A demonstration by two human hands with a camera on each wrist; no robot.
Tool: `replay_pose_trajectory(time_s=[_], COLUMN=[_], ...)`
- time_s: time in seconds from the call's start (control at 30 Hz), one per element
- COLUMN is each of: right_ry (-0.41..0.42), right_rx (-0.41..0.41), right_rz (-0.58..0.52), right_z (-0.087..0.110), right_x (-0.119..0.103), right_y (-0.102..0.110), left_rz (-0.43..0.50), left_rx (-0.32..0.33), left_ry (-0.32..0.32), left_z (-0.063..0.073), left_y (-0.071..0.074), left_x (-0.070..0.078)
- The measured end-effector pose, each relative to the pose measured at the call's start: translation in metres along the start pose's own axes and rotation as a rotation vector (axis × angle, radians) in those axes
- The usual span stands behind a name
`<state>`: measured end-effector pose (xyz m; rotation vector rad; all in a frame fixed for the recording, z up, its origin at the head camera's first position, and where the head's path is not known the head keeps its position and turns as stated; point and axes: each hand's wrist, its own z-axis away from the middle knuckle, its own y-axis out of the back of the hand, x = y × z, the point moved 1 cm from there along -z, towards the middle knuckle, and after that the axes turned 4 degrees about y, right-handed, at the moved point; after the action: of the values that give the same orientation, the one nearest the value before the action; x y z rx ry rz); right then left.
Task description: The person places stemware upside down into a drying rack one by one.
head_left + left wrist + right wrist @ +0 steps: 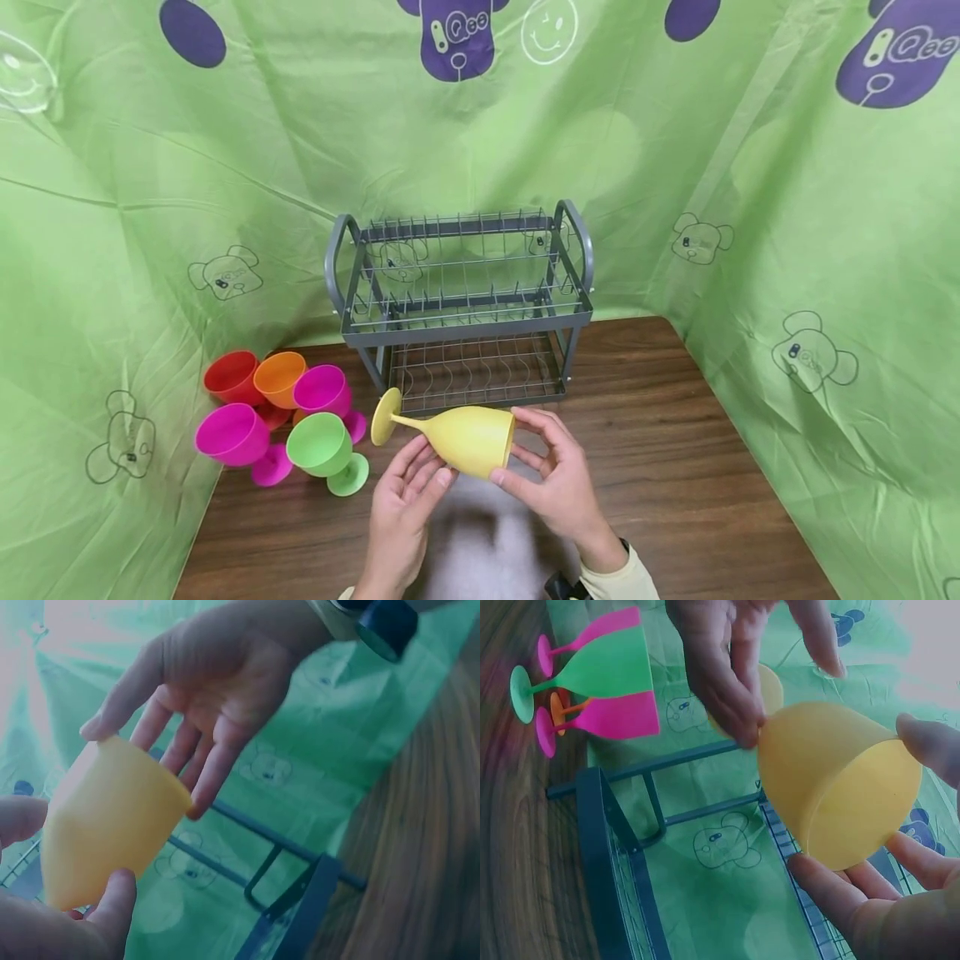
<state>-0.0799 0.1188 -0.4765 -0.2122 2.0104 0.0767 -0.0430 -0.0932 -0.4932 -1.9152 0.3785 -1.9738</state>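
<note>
A yellow plastic goblet [468, 437] is held on its side above the front of the table, its foot to the left and its mouth to the right. My left hand [405, 508] holds the bowl near the stem, fingers underneath and thumb at the front. At the rim, my right hand [558, 475] grips with thumb and fingers on opposite sides. The right wrist view looks into the open mouth of the goblet [866, 802], with the right hand [900, 915] at its rim. The left wrist view shows the bowl [112, 817] between both hands.
A grey two-tier dish rack [468, 336] stands behind the hands on the wooden table [660, 450]. To the left several goblets stand close together: red [232, 377], orange [280, 379], magenta [232, 435] and green [320, 444]. Green printed cloth [300, 150] encloses the table.
</note>
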Motion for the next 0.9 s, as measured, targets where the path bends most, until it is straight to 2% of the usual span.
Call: replay_pose_trajectory(time_s=[0.13, 0.27, 0.43, 0.6, 0.73, 0.9], right_ry=[0.011, 0.027, 0.031, 0.055, 0.066, 0.06], right_rx=[0.002, 0.001, -0.008, -0.024, -0.03, -0.035], right_rz=[-0.017, -0.024, -0.055, -0.077, -0.079, -0.078], right_z=[0.002, 0.003, 0.005, 0.006, 0.006, 0.005], right_x=[0.0, -0.001, -0.001, 0.0, 0.001, 0.001], right_y=[-0.004, -0.005, -0.007, -0.012, -0.013, -0.014], left_rz=[0.08, 0.154, 0.287, 0.383, 0.403, 0.389], left_rx=[-0.009, -0.054, -0.182, -0.316, -0.336, -0.315], left_ry=[0.054, 0.088, 0.112, 0.095, 0.082, 0.085], left_z=[-0.005, -0.009, -0.012, -0.013, -0.013, -0.012], left_y=[-0.004, -0.005, -0.001, 0.004, 0.007, 0.008], left_x=[-0.001, -0.003, -0.006, -0.008, -0.008, -0.006])
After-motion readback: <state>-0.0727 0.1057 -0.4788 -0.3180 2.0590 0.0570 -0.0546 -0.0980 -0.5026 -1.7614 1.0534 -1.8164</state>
